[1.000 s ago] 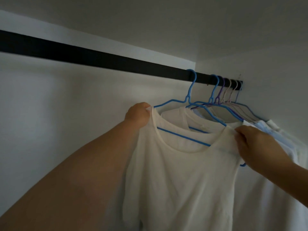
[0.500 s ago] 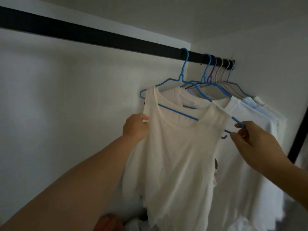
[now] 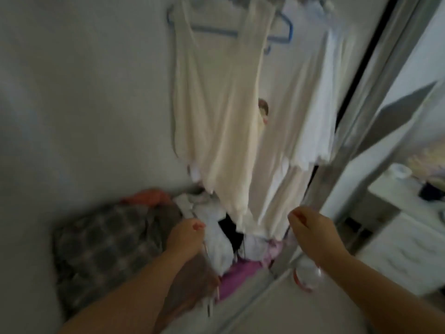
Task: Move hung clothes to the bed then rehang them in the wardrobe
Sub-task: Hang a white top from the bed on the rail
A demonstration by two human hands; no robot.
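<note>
Cream top [image 3: 216,112] hangs on blue hanger [image 3: 284,32]. Left hand [image 3: 186,239], right hand [image 3: 310,232] low, fingers curled; grip unclear in blur. Rehang step; next likely fetch another garment.

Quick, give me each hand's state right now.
Left hand: fingers curled, holding nothing visible.
Right hand: fingers curled, holding nothing visible.

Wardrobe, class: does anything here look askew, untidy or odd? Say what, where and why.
The cream top on the blue hanger hangs lopsided, its hem ragged and uneven. Below it, loose clothes lie heaped on the wardrobe floor beside a checked bundle, not hung. Both hands hold nothing.
</note>
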